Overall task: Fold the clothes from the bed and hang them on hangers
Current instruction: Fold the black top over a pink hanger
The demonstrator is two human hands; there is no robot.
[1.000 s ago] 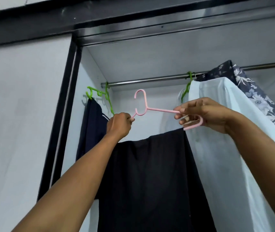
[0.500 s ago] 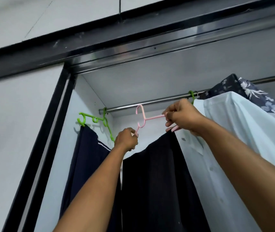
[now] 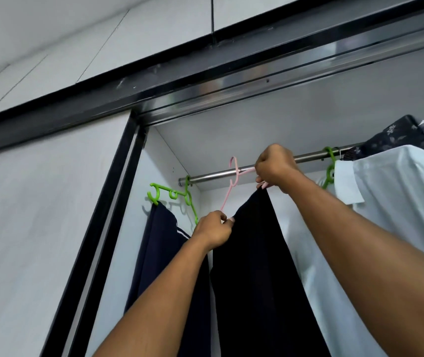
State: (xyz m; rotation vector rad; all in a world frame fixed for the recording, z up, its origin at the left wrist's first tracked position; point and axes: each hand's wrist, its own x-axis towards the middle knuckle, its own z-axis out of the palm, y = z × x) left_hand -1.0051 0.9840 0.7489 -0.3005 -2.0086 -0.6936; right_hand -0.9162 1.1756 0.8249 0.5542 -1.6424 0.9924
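Note:
A pink hanger [image 3: 234, 176] carries a folded black garment [image 3: 259, 266] inside the wardrobe. Its hook reaches up in front of the steel rail [image 3: 210, 176]; whether it rests on the rail I cannot tell. My right hand [image 3: 275, 167] grips the hanger's upper right end at rail height. My left hand [image 3: 214, 229] pinches the hanger's lower left end together with the black cloth's edge. The hanger is tilted steeply, right end high.
A green hanger [image 3: 180, 195] with a navy garment [image 3: 159, 253] hangs at the rail's left end. On the right, another green hanger [image 3: 330, 167] holds a white shirt [image 3: 391, 215], with a dark floral garment [image 3: 406, 135] behind. The black door frame [image 3: 97, 240] stands left.
Both hands have lifted the pink hanger with the black garment up to the rail. The hanger has tilted, its right end rising higher. The view has swung upward.

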